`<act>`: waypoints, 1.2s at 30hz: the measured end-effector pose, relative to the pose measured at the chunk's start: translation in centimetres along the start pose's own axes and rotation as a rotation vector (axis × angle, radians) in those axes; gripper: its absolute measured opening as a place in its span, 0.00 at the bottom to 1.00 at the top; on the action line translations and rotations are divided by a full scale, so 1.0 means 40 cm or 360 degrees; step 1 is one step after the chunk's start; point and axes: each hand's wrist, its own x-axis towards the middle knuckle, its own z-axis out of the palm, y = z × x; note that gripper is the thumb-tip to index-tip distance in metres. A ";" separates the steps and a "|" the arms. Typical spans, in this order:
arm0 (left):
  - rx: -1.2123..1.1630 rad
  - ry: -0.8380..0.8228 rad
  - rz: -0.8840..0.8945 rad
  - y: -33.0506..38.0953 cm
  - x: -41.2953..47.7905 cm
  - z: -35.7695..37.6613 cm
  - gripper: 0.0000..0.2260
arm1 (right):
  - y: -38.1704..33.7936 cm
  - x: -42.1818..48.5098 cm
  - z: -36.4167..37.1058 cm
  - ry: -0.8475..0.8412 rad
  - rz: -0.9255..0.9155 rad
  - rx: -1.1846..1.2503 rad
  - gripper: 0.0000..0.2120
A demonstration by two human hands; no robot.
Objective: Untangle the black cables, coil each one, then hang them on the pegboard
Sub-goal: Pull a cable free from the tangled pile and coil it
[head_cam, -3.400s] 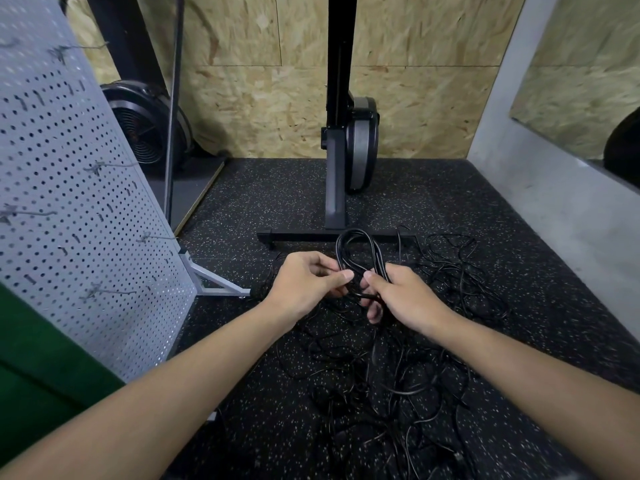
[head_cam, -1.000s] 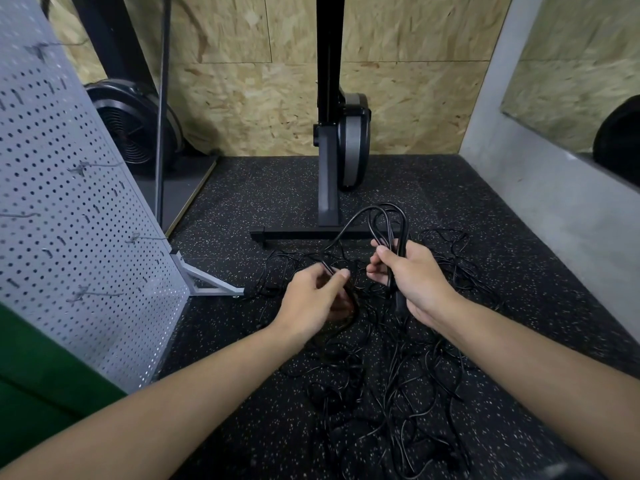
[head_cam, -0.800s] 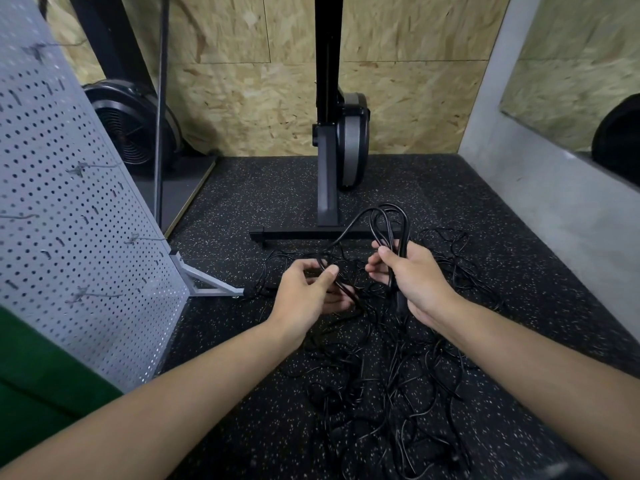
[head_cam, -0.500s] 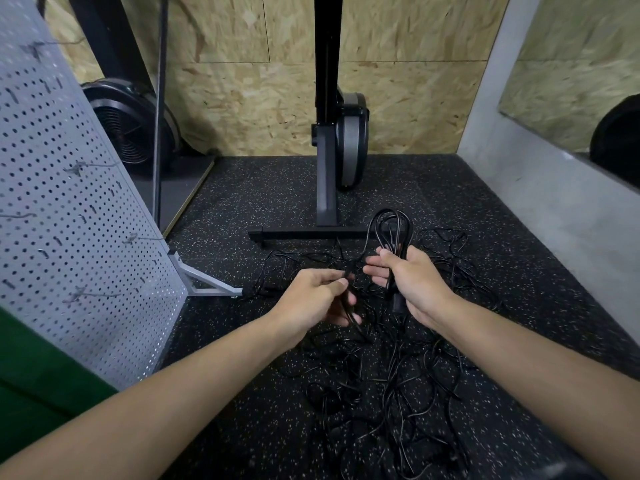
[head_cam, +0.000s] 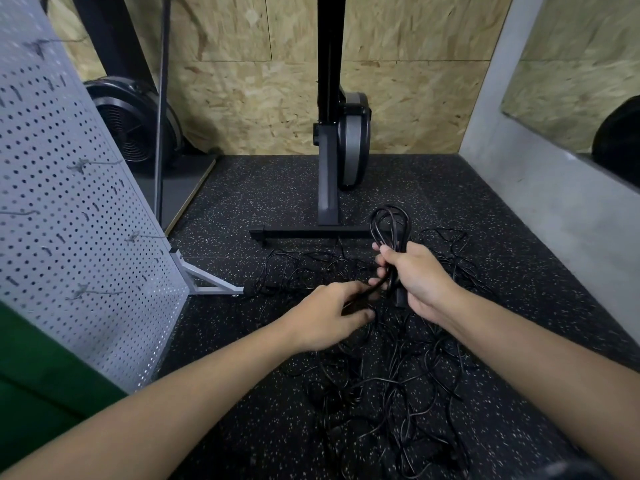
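A tangle of black cables [head_cam: 391, 382] lies spread on the speckled black floor in front of me. My right hand [head_cam: 417, 278] grips a bundle of coiled cable loops [head_cam: 389, 225] that stick up above its fist. My left hand [head_cam: 329, 315] is lower and to the left, fingers curled round a strand of the same cable that runs up to the right hand. The grey pegboard [head_cam: 65, 209] with several metal hooks stands tilted at the left.
A black exercise machine stand [head_cam: 327, 188] with a floor bar sits just behind the cables. A fan wheel [head_cam: 133, 124] and a pole are at the back left. A grey wall [head_cam: 554, 209] borders the right. Green fabric [head_cam: 38, 372] fills the lower left.
My left hand has dropped lower and drawn the strand down. The right hand has stayed put with the coiled loops held above its fist.
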 end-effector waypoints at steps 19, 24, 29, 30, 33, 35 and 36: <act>0.0334 0.0468 0.0324 0.003 0.008 -0.050 0.06 | -0.008 0.015 -0.053 -0.0044 -0.0357 -0.1367 0.22; 0.0375 0.0685 0.0435 -0.004 0.003 -0.074 0.06 | 0.004 0.014 -0.040 -0.0355 -0.0236 -0.1556 0.30; 0.0474 0.0722 0.0509 0.001 -0.009 -0.092 0.14 | 0.018 0.016 -0.035 -0.0635 0.0203 -0.1117 0.28; 0.0475 0.0724 0.0528 -0.001 -0.010 -0.097 0.14 | 0.021 0.016 -0.039 -0.0728 0.0274 -0.0991 0.23; 0.0457 0.0701 0.0562 -0.015 -0.006 -0.105 0.11 | 0.019 0.003 -0.041 -0.0878 0.0219 -0.1219 0.24; 0.0456 0.0698 0.0561 -0.018 -0.004 -0.101 0.11 | 0.016 -0.010 -0.025 -0.0913 0.0038 -0.1576 0.27; 0.0458 0.0706 0.0559 -0.019 -0.004 -0.099 0.10 | 0.017 -0.014 -0.018 -0.0924 -0.0051 -0.1672 0.25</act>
